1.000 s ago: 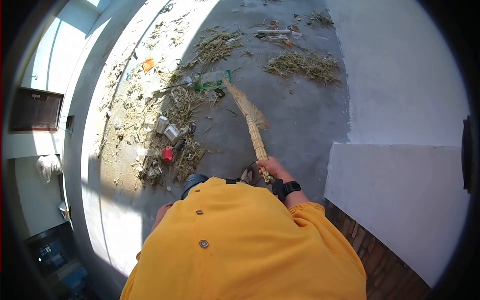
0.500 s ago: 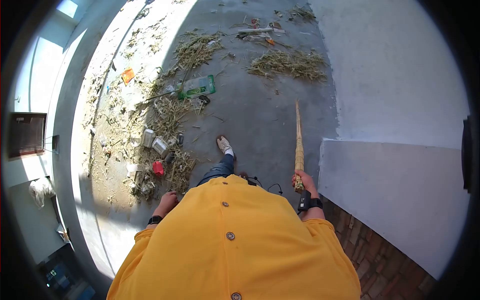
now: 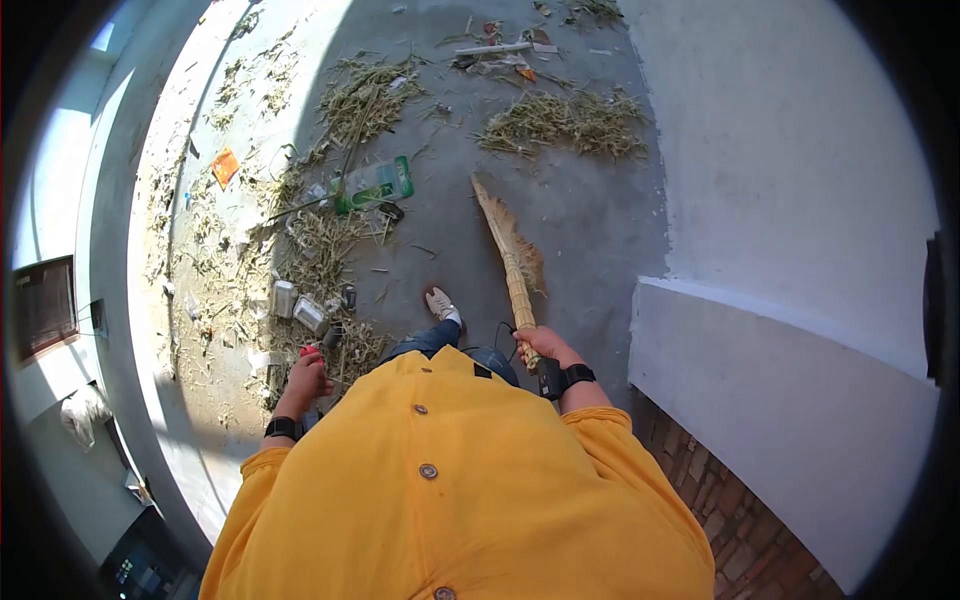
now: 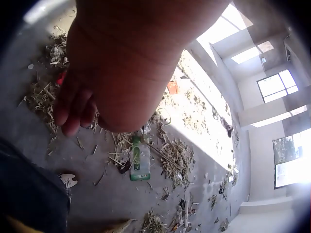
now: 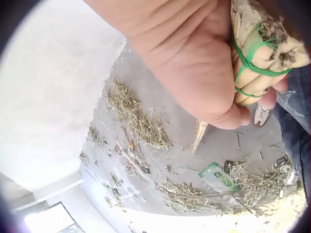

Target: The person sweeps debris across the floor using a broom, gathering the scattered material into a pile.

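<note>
A straw broom (image 3: 514, 270) points forward over the grey floor, its handle gripped by my right hand (image 3: 552, 347). In the right wrist view the fingers of my right hand (image 5: 209, 82) curl round the handle's end (image 5: 262, 58), which green ties bind. My left hand (image 3: 308, 380) hangs at my left side with loosely bent fingers, above the littered straw. From the head it overlaps a red item (image 3: 310, 350) on the floor. The left wrist view shows my left hand (image 4: 121, 77) holding nothing, the red item (image 4: 61, 77) beyond its fingers.
Straw and litter (image 3: 320, 240) spread along the left, with a green-and-clear package (image 3: 376, 185) and silvery containers (image 3: 310, 315). Another straw pile (image 3: 570, 125) lies ahead. A white wall (image 3: 770, 150) borders the right, brickwork (image 3: 700, 480) below it. My shoe (image 3: 440, 303) is forward.
The broom swung from left to right, then part way back left, still in my right hand. My left hand came out from beside my body and forward. The floor litter has shifted left in view.
</note>
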Motion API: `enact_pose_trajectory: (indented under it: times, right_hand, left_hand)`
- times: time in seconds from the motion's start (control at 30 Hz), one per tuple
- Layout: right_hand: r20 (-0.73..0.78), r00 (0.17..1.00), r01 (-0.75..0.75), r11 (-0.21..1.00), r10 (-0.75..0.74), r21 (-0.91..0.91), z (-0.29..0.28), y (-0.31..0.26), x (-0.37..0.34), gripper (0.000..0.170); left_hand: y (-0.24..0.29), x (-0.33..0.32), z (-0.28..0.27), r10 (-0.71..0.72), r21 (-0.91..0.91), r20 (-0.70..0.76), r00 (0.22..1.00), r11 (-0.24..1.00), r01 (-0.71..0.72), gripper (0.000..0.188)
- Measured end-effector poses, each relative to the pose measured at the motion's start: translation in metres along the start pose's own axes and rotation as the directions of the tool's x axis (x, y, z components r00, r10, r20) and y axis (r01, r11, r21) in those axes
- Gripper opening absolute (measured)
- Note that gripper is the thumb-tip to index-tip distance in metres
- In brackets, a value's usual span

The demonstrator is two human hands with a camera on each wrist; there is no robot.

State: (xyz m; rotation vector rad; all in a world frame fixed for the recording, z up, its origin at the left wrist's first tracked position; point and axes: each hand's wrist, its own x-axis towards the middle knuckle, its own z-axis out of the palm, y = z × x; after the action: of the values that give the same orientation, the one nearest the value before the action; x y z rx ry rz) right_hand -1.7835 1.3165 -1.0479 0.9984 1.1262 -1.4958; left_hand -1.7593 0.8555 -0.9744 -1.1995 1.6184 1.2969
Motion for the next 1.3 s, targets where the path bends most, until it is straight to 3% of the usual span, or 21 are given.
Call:
enact_pose_trajectory:
  times: [0.17, 0.43, 0.53, 0.7, 0.73, 0.8, 0.87, 0.9, 1.0, 1.07, 1.13, 1.17, 1.3]
  right_hand:
    - [0.140, 0.989, 0.063, 0.994, -0.050, -0.090, -0.002, -0.031, -0.065, 0.014]
    - [-0.014, 0.991, 0.129, 0.991, -0.130, -0.023, -0.050, -0.051, -0.105, 0.013]
    - [-0.097, 0.989, 0.116, 0.993, -0.114, 0.008, -0.088, -0.064, -0.113, 0.014]
    - [-0.106, 0.988, 0.123, 0.987, -0.112, 0.108, -0.170, -0.091, -0.096, 0.017]
    - [-0.130, 0.984, 0.143, 0.975, -0.122, 0.169, -0.180, -0.100, -0.094, 0.017]
    - [-0.145, 0.981, 0.160, 0.959, -0.128, 0.235, -0.196, -0.116, -0.089, 0.017]
    - [-0.206, 0.968, 0.196, 0.942, -0.142, 0.271, -0.211, -0.133, -0.087, 0.018]
    - [-0.202, 0.970, 0.190, 0.943, -0.137, 0.272, -0.220, -0.140, -0.084, 0.018]
    - [-0.221, 0.964, 0.186, 0.969, -0.149, 0.160, -0.233, -0.157, -0.087, 0.020]
    - [-0.196, 0.971, 0.160, 0.980, -0.135, 0.115, -0.240, -0.166, -0.086, 0.020]
    - [-0.175, 0.977, 0.139, 0.988, -0.125, 0.069, -0.240, -0.172, -0.086, 0.020]
    - [-0.170, 0.975, 0.140, 0.989, -0.146, -0.048, -0.234, -0.174, -0.086, 0.019]
    - [-0.109, 0.966, 0.188, 0.926, -0.235, -0.328, -0.207, -0.192, -0.076, 0.018]
  left_hand:
    - [0.034, -0.002, 0.021, 0.008, 0.022, -0.006, 1.000, 1.000, -0.008, 0.048]
    - [0.047, -0.013, 0.058, -0.009, 0.001, 0.003, 1.000, 1.000, 0.009, 0.048]
    - [0.038, -0.017, 0.072, -0.010, -0.110, -0.050, 0.999, 0.994, 0.005, 0.049]
    - [0.009, -0.042, 0.123, -0.065, -0.306, -0.094, 0.994, 0.951, 0.033, 0.048]
    - [0.006, -0.050, 0.137, 0.022, -0.051, -0.094, 0.995, 0.998, -0.027, 0.046]
    - [-0.031, -0.039, 0.152, 0.102, 0.213, -0.081, 0.992, 0.974, -0.082, 0.043]
    - [-0.097, 0.007, 0.161, 0.316, 0.246, -0.023, 0.949, 0.921, -0.301, 0.038]
    - [-0.098, 0.006, 0.164, 0.311, 0.248, -0.027, 0.950, 0.923, -0.295, 0.038]
    - [-0.099, -0.009, 0.182, 0.322, 0.349, -0.029, 0.946, 0.890, -0.292, 0.036]
    - [-0.081, -0.026, 0.195, 0.165, 0.081, -0.188, 0.968, 0.985, -0.152, 0.040]
    - [-0.068, -0.039, 0.206, 0.117, 0.026, -0.206, 0.972, 0.993, -0.114, 0.040]
    - [-0.064, -0.044, 0.210, 0.071, -0.030, -0.215, 0.974, 0.996, -0.079, 0.041]
    - [-0.065, -0.060, 0.217, 0.149, 0.096, -0.176, 0.973, 0.986, -0.134, 0.042]
